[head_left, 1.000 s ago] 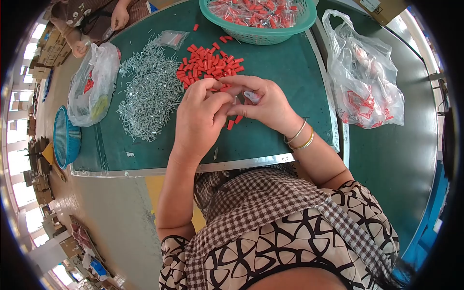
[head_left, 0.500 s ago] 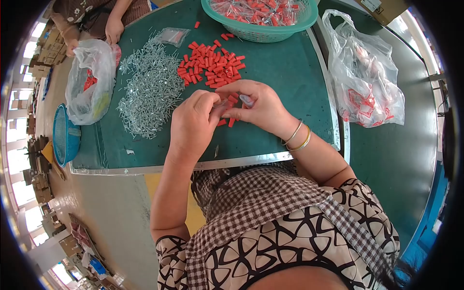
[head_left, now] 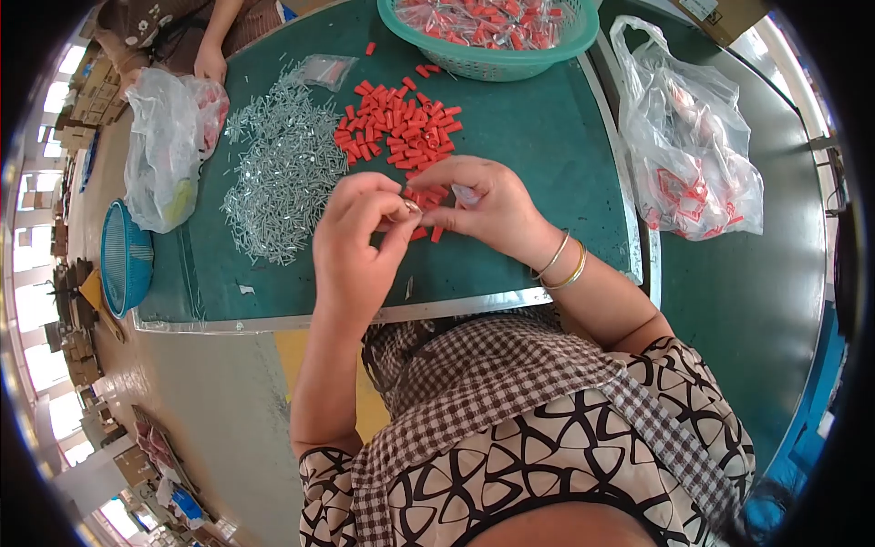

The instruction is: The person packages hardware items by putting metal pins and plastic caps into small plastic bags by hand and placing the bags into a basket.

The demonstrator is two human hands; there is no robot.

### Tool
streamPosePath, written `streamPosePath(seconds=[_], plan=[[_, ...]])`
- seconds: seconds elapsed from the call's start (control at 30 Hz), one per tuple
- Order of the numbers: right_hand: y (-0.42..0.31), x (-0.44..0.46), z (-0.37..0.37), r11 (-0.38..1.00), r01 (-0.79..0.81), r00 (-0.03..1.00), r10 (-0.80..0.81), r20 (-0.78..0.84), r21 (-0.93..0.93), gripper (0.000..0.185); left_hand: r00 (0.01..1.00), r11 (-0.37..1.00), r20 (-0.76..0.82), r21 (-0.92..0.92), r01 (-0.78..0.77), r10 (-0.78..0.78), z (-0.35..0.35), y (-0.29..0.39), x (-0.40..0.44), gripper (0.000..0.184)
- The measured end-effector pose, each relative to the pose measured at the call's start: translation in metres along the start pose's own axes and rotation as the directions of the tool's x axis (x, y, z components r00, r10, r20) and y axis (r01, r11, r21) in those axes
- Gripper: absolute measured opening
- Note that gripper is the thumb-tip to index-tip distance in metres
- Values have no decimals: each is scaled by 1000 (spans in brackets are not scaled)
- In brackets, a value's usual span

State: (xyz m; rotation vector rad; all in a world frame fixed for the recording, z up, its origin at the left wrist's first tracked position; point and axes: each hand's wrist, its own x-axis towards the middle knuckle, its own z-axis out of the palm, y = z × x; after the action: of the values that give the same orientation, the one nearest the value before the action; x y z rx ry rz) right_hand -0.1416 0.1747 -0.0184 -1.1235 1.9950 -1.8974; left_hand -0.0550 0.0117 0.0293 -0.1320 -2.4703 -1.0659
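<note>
My left hand [head_left: 360, 232] is closed in a pinch, its fingertips meeting those of my right hand. A small shiny bit [head_left: 413, 207] shows at the pinch, too small to name. My right hand [head_left: 492, 202] is curled round a small clear plastic bag [head_left: 467, 195], part of which sticks out by the palm. Just beyond both hands lies a heap of short hollow red plastic sleeves [head_left: 401, 123], and a few lie under my fingers. To the left of my left hand spreads a large pile of silver screws [head_left: 283, 178].
A green basket [head_left: 510, 62] of filled bags stands at the back. One small bag [head_left: 328, 71] lies behind the screws. Another person's hand [head_left: 211, 64] is by a white plastic bag [head_left: 164, 155]. A second plastic bag [head_left: 693, 155] lies right; a blue basket [head_left: 126, 255] is left.
My left hand has turned and shifted slightly left, and a shiny bit now shows at its fingertips. The other person's plastic bag has folded over, hiding its red contents.
</note>
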Motion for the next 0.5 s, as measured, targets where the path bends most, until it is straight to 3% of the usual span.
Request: streamPosePath(seconds=[0.07, 0.1, 0.2, 0.3, 0.5], plan=[[-5, -3, -1, 999, -41, 999, 41, 18, 3, 34, 1000, 999, -15, 30, 19, -18, -3, -2, 1, 21], [-7, 1, -1, 999, -47, 998, 46, 31, 3, 34, 990, 991, 39, -12, 133, -132, -4, -7, 0, 20], [-5, 0, 0, 998, -37, 999, 37, 2, -54, 35, 1000, 1000, 26, -19, -11, 12, -5, -2, -5, 20], [0, -1, 4, 992, -101, 995, 102, 0, 78, 34, 999, 1000, 30, -20, 19, -18, -3, -10, -6, 18], [-5, 0, -1, 999, -38, 994, 40, 98, -22, 18, 999, 999, 31, -27, 30, -29, 2, -8, -6, 20]])
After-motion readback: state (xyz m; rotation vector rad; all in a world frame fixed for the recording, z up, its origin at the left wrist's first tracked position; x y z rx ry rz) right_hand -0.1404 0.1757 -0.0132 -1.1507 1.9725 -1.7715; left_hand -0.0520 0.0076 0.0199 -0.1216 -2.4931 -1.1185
